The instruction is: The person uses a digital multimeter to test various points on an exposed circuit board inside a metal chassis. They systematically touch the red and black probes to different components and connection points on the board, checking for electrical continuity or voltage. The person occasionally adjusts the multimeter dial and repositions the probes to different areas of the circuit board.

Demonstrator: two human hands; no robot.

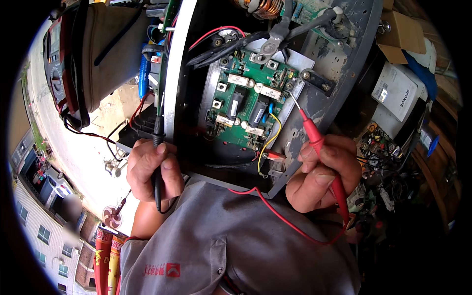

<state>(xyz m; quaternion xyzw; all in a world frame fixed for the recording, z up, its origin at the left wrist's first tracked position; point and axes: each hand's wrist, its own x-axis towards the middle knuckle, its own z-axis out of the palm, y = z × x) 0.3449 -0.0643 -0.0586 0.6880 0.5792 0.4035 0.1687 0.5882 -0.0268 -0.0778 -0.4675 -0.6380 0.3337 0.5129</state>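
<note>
My left hand is closed round a black test probe, which points up along a narrow green board at the left side of an open metal casing. Where its tip ends I cannot tell. In my right hand, the fingers grip a red test probe. Its thin metal tip reaches the right edge of a green circuit board inside the casing; whether it touches is too small to tell. White blocks, dark components and screw terminals sit on that board. A red lead loops below the right hand.
A multimeter rests against a beige case at the upper left. Thick black cables with a metal lug cross above the board, near a copper coil. A yellow wire hangs beside it. Boxes and loose parts lie at the right.
</note>
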